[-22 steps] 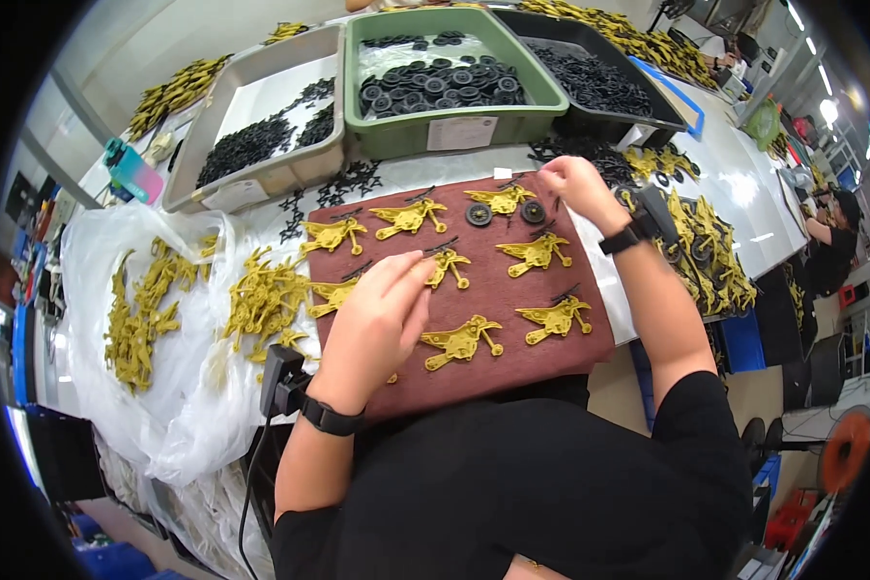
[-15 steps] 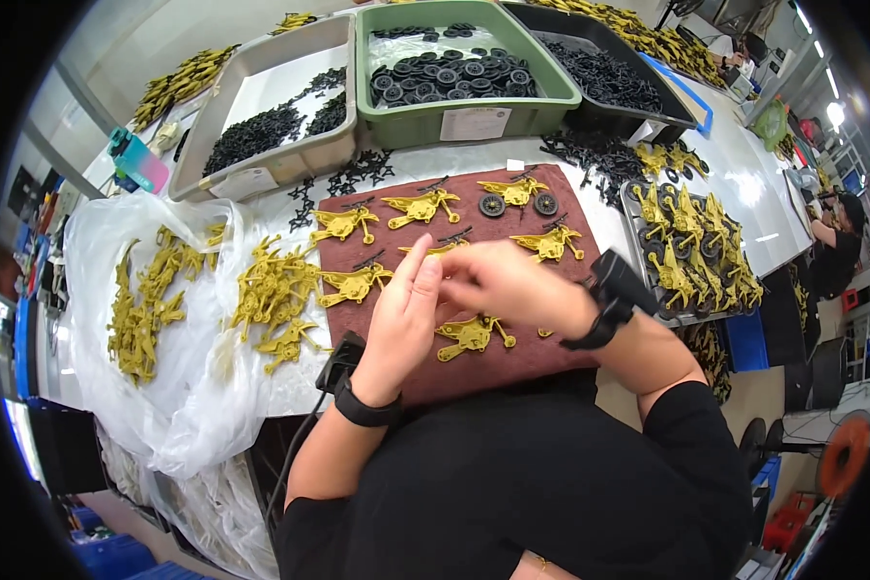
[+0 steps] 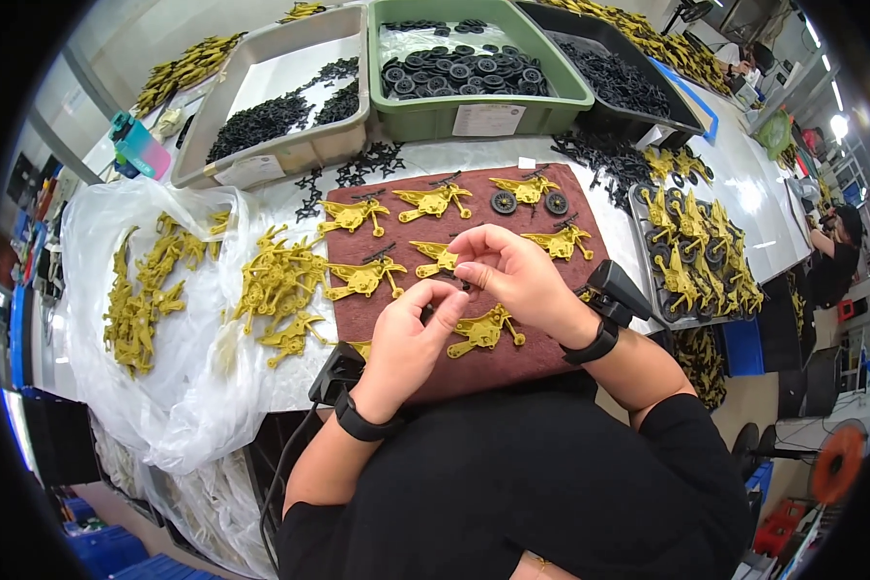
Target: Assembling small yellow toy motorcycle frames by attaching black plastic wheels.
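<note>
My left hand [image 3: 411, 338] and my right hand [image 3: 517, 280] meet above a reddish-brown cloth mat [image 3: 493, 228], fingers pinched. A small black plastic part [image 3: 466, 285] shows between the fingertips; its exact shape is mostly hidden. Dark material also shows inside my left hand's curled fingers. Around them lie yellow toy motorcycle bodies, several with a black handlebar-like piece on top. One yellow body [image 3: 486, 332] lies just below my right hand, and another [image 3: 433, 258] is partly covered by it. At the mat's far side, one body [image 3: 530, 190] has two black wheels beside it.
Loose yellow bodies [image 3: 278, 280] pile left of the mat, beside a clear plastic bag [image 3: 203, 387]. Behind stand a grey bin [image 3: 300, 155] of black parts, a green bin [image 3: 435, 118] of wheels and a black bin [image 3: 638, 126]. A tray [image 3: 643, 261] of wheeled yellow motorcycles stands right.
My hands have come down and nearer to me, and the fingertips now show the small black part between them. The whole view has shifted slightly.
</note>
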The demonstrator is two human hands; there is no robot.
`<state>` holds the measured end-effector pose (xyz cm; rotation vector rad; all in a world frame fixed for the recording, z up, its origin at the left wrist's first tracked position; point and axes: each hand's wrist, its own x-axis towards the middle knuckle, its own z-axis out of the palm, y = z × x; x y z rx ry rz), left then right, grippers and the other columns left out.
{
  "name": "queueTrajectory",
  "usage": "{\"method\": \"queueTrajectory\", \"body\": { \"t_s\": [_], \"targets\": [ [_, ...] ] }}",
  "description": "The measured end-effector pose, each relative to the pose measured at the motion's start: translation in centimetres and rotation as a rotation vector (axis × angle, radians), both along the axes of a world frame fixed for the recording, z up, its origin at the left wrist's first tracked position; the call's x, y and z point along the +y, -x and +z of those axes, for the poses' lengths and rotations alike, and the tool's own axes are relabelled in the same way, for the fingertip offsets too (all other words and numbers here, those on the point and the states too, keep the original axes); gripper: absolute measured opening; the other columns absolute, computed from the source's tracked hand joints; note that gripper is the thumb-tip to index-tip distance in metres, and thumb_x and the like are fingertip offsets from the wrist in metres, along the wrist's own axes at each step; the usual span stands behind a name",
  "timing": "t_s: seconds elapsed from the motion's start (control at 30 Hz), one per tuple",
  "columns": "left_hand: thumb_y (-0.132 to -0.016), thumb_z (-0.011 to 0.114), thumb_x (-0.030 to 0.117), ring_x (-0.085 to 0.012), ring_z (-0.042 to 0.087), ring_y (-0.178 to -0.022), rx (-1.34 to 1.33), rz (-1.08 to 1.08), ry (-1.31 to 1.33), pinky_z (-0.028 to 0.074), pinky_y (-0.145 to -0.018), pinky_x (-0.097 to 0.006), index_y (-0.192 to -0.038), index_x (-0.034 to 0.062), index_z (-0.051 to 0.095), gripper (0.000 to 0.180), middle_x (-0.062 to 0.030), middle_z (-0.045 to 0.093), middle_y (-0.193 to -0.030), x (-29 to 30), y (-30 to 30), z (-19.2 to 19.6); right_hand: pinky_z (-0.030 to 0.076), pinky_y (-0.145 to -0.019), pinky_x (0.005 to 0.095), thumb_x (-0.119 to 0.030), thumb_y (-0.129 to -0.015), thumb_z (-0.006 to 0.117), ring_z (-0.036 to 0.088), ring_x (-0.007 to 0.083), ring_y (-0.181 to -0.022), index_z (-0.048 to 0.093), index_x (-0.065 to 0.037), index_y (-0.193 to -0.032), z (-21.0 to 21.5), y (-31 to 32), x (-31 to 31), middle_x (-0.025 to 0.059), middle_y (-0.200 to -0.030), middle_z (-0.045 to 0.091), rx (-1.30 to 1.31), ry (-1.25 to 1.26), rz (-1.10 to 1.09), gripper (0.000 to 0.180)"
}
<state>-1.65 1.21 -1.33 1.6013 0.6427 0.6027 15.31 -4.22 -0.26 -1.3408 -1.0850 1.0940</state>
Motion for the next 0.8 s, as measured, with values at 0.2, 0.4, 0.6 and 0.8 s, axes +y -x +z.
{"method": "queueTrajectory", "body": {
  "t_s": [0.2, 0.4, 0.6, 0.8],
  "targets": [
    [-0.097, 0.051, 0.018, -0.0042, 0.047, -0.068, -0.061, 0.042, 0.065, 0.04, -0.059, -0.021, -0.095, 0.0015, 0.061, 0.02, 0.0018, 0.057, -0.079, 0.3, -0.5, -0.8, 0.051, -0.074, 0.0291, -0.001, -0.083, 0.063, 0.062, 0.0177, -0.085, 0.062, -0.001, -0.103, 0.3, 0.0, -0.9, 0.0082, -0.089, 0.062, -0.425, -0.222, 0.05, 0.02],
    [-0.08, 0.065, 0.007, -0.0258, 0.057, -0.075, 0.047, -0.039, -0.742, 0.048, -0.069, -0.032, -0.096, 0.0, 0.061, 0.019, -0.0093, 0.062, -0.086, -0.8, -1.4, -2.0, 0.049, -0.072, 0.0295, 0.0, -0.076, 0.067, 0.062, 0.0203, -0.081, 0.068, -0.003, -0.092, -1.5, -3.6, -1.8, 0.008, -0.084, 0.065, -0.635, -0.212, 0.079, 0.016],
    [-0.077, 0.067, 0.016, -0.0218, 0.053, -0.085, 0.299, -0.267, -1.069, 0.046, -0.073, -0.034, -0.102, 0.005, 0.063, 0.027, -0.0067, 0.059, -0.109, -2.3, -0.8, -3.4, 0.05, -0.071, 0.0315, -0.004, -0.076, 0.069, 0.062, 0.0241, -0.078, 0.069, -0.002, -0.089, -2.3, -5.1, -2.5, 0.0111, -0.083, 0.065, -0.713, 0.032, 0.2, 0.014],
    [-0.078, 0.065, 0.018, -0.0194, 0.053, -0.085, 0.311, -0.239, -1.169, 0.044, -0.072, -0.033, -0.103, 0.0055, 0.065, 0.028, -0.0078, 0.059, -0.109, -2.6, -1.0, -4.3, 0.05, -0.071, 0.0341, -0.005, -0.075, 0.068, 0.063, 0.028, -0.078, 0.068, -0.002, -0.087, -3.4, -5.1, -2.0, 0.0122, -0.082, 0.065, -0.855, 0.007, 0.279, 0.013]
  ]
}}
